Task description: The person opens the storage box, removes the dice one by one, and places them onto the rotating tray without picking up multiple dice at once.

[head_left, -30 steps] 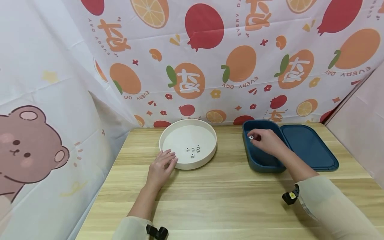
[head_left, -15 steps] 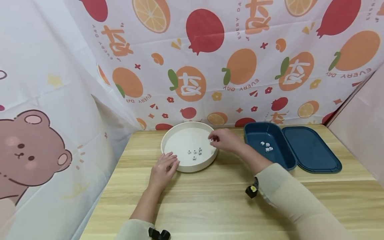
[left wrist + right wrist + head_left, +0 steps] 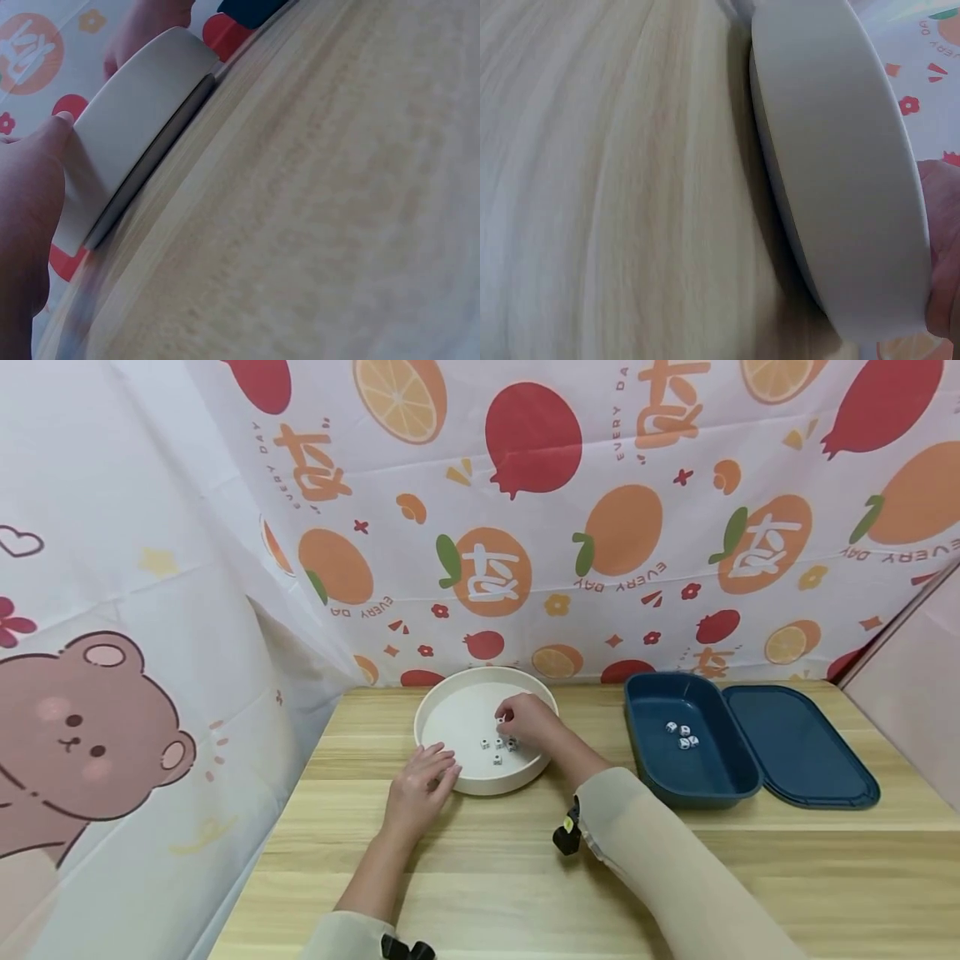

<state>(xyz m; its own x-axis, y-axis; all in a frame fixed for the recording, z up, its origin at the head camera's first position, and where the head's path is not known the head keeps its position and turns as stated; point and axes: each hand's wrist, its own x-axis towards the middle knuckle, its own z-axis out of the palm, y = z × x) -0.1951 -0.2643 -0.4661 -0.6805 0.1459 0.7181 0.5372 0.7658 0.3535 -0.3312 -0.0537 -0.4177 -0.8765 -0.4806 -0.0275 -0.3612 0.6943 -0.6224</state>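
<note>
In the head view, a round white tray (image 3: pixel 427 752) stands on the table, with several small white dice (image 3: pixel 497 760) grouped on its floor. My right hand (image 3: pixel 531 723) reaches over the tray's right side and pinches one die (image 3: pixel 500 721) just above the others. At the tray's front left, my left hand (image 3: pixel 416 785) rests its fairly straight fingers on the rim. The left wrist view has the left thumb against the tray's outer wall (image 3: pixel 124 127). In the right wrist view the tray wall (image 3: pixel 840 150) hides the fingertips and the dice.
A dark blue rectangular box (image 3: pixel 701 785) stands to the right, with several dice (image 3: pixel 684 742) inside. Its blue lid (image 3: pixel 802 743) lies flat beside it. A fruit-print cloth (image 3: pixel 555 635) hangs behind the wooden table (image 3: pixel 517 868).
My right hand has moved left from the blue box to above the tray, a die in its fingers. The left hand has stayed on the rim. The head view has shifted slightly.
</note>
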